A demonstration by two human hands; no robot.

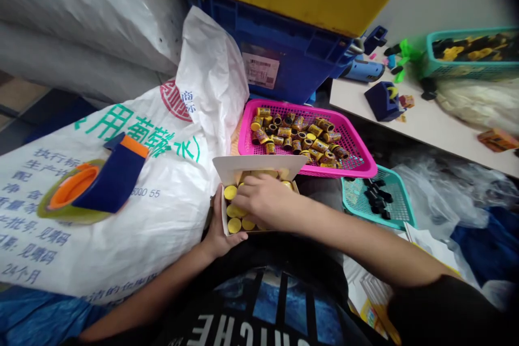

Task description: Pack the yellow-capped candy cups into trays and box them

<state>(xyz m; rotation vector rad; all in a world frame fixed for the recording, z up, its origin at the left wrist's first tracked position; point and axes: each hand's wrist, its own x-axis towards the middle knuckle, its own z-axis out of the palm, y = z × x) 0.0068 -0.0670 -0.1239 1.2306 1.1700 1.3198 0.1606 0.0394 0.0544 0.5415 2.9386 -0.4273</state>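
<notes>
My left hand (221, 224) cups the left side of an open white cardboard box (259, 167) from below, its fingers along the box wall. My right hand (261, 200) reaches over the box and rests on rows of small yellow-topped cylinders (235, 224), hiding most of them. Its fingertips lie among the yellow tops. Just beyond the raised lid stands a pink plastic mesh basket (357, 154), heaped with loose yellow-and-black canisters (298, 135).
A teal mesh tray (399, 200) with black pieces sits right of the box. A woven white sack (133, 238) lies left, with a blue tape dispenser (115, 175) on it. Behind stands a blue crate (284, 59). A table edge (405, 121) runs along the right.
</notes>
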